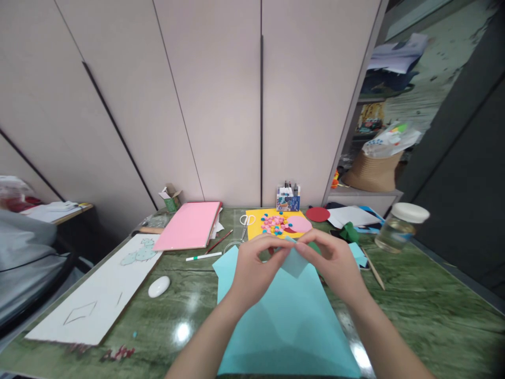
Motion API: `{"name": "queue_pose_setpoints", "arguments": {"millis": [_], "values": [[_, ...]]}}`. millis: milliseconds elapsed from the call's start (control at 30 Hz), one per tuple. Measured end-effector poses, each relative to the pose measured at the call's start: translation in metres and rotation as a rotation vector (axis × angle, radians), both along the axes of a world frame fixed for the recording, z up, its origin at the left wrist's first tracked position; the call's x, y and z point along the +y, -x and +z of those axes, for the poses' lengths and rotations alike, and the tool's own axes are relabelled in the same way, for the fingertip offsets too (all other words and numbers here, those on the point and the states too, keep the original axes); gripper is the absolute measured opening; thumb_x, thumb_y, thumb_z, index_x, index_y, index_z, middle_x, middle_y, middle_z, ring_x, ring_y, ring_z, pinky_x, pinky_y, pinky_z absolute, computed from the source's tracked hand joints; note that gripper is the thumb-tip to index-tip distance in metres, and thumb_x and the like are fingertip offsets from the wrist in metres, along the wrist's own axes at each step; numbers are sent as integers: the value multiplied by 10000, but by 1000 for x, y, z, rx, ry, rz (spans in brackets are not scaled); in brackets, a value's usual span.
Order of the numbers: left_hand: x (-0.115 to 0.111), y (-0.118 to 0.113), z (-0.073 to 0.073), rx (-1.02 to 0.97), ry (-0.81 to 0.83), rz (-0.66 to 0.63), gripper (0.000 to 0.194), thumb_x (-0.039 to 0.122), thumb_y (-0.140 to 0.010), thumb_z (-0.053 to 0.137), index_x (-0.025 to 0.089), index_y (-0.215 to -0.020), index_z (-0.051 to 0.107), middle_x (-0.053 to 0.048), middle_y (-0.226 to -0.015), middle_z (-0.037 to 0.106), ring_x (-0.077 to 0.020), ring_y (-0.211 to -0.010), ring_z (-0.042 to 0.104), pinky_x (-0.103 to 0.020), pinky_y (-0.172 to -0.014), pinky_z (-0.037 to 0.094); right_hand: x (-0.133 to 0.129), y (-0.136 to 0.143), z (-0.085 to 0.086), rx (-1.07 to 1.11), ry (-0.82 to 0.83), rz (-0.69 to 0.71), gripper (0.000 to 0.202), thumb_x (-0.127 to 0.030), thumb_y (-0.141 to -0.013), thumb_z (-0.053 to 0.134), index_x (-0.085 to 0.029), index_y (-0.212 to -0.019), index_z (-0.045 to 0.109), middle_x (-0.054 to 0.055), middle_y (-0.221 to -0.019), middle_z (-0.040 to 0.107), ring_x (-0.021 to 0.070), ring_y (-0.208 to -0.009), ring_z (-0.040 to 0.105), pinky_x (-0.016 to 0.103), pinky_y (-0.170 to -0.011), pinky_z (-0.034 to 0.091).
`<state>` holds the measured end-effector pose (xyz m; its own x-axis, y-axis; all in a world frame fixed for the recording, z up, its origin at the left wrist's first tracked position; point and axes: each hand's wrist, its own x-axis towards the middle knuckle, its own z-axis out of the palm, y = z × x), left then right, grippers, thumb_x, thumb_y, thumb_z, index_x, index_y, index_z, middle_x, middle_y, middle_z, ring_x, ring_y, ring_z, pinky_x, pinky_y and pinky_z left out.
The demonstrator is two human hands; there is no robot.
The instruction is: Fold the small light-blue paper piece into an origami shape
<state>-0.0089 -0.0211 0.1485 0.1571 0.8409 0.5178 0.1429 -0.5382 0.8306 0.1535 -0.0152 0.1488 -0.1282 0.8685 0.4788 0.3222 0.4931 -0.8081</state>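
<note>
Between my two hands I hold up a small piece of light blue paper (295, 265), its top edge pinched from both sides. The thumb and forefinger of my left hand (258, 263) close on it from the left. My right hand (329, 258) pinches it close by, the fingertips of both hands almost meeting. Below lies a large turquoise sheet of paper (282, 326), flat on the table, with another turquoise piece (228, 263) at its upper left. Behind my hands, small pink, blue and yellow balls (274, 223) rest on a yellow sheet (254, 215).
White-handled scissors (247, 220), a marker (203, 257) and a white oval object (159, 287) lie left of centre. Further left are a pink folder (191, 226) and a white board with a cactus drawing (90, 295). A lidded jar (398, 231) and a wooden stick (374, 271) are at right.
</note>
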Motion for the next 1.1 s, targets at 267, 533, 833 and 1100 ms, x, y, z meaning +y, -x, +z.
{"name": "queue_pose_setpoints", "arguments": {"millis": [267,533,833,1100], "values": [[6,-1,-4,-170,26,-29,132,139,-694,683,201,-810,685,-24,-832,682,-146,-822,612,-256,-766,478,-3,-3,5,-51,34,32,151,-302,-798,580,-192,-694,573,-2,-699,592,148,-700,533,242,-649,404],[6,1,-1,-211,92,19,189,150,-663,710,205,-843,695,-24,-874,694,-151,-854,620,-234,-742,483,-1,-3,4,-33,76,2,222,-325,-773,603,-182,-611,548,-13,-616,559,136,-625,502,243,-595,389],[6,3,-1,-151,3,10,191,128,-672,697,217,-841,698,-25,-860,697,-154,-839,620,-252,-758,484,-3,-6,12,-120,76,45,163,-332,-759,611,-196,-672,581,1,-691,613,157,-684,546,258,-641,422],[12,2,-4,-294,101,-18,203,166,-632,731,197,-830,697,-42,-855,673,-173,-822,619,-262,-697,500,-6,-5,9,-52,89,-9,172,-325,-710,663,-193,-628,590,-7,-651,614,153,-647,553,257,-606,413]]}}
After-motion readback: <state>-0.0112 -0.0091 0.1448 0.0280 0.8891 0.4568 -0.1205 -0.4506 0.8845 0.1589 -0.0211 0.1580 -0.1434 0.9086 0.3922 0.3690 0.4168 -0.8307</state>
